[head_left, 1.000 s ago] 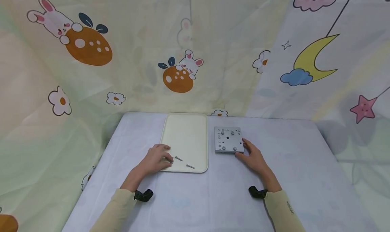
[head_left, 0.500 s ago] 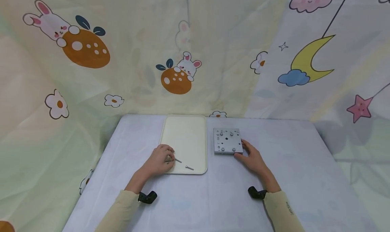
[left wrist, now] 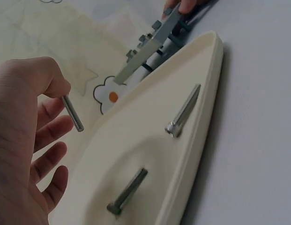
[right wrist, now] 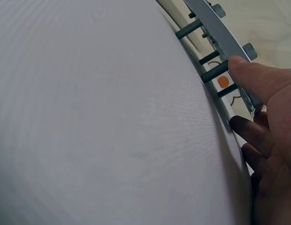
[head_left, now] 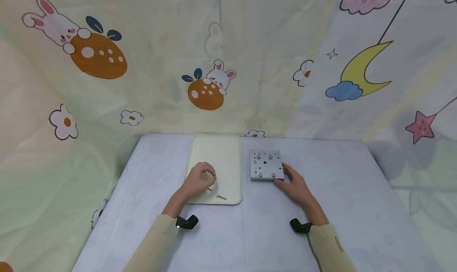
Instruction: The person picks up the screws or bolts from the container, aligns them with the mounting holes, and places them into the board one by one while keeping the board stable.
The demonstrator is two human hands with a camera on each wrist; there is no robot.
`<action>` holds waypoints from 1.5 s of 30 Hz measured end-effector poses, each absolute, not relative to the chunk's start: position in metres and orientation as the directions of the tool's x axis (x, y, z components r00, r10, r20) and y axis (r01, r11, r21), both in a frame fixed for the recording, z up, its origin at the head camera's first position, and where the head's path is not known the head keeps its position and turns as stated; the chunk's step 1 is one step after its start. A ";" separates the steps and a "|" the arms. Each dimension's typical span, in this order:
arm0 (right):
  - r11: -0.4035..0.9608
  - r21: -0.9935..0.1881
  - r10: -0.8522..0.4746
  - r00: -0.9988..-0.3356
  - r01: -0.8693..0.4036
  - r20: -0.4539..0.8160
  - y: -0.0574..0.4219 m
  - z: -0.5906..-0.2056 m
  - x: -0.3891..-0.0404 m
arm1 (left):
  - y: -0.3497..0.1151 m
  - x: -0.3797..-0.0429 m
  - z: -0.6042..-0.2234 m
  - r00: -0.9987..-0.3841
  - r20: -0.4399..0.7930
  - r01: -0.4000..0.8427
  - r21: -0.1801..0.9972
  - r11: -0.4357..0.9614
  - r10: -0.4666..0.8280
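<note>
Between thumb and forefinger, my left hand [head_left: 200, 179] pinches a bolt [left wrist: 73, 114] above the cream tray [head_left: 225, 157]; its threaded end points down and the head is hidden in the fingers. Two more bolts lie on the tray, one [left wrist: 183, 110] near the rim and one [left wrist: 129, 191] further in. My right hand [head_left: 295, 185] holds the near right corner of a square grey metal plate [head_left: 265, 168], thumb on the front edge and fingers at the right side. Bolts stand in the plate's holes, and their threaded shanks [right wrist: 214, 71] stick out beneath it, lifting it off the table.
The tray lies just left of the plate on a table with a white cloth [head_left: 228, 240]. A curtain [head_left: 157, 65] printed with rabbits and flowers hangs behind the table. A black wrist camera [head_left: 187, 222] sits on the left wrist, another [head_left: 300, 226] on the right.
My left hand has picked up a bolt from the tray and moved up and to the right with it. My right hand and the plate have stayed in place.
</note>
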State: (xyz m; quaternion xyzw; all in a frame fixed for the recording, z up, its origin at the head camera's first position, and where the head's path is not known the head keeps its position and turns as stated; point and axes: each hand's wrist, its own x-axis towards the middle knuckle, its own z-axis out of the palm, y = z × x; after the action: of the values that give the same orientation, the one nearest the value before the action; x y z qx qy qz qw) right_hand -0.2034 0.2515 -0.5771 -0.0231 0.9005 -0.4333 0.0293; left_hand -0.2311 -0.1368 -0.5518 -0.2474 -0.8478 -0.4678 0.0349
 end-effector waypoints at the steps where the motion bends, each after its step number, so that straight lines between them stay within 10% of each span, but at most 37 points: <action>1: 0.622 -0.783 -0.064 -0.997 -0.009 -0.039 0.252 -0.577 -0.203 | -0.131 -0.234 -0.551 -0.875 0.289 0.448 0.786 0.426 0.388; 45: 0.627 -0.776 -0.138 -0.990 -0.075 -0.016 0.256 -0.567 -0.215 | 0.010 -0.315 -0.548 -0.949 0.173 0.236 0.944 0.231 0.263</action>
State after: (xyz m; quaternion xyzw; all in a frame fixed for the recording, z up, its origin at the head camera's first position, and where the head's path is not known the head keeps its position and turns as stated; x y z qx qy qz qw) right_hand -0.2149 0.2561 -0.5672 -0.0589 0.9011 -0.4280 0.0367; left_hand -0.3147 0.0100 -0.5481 -0.1590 -0.7846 -0.5992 -0.0115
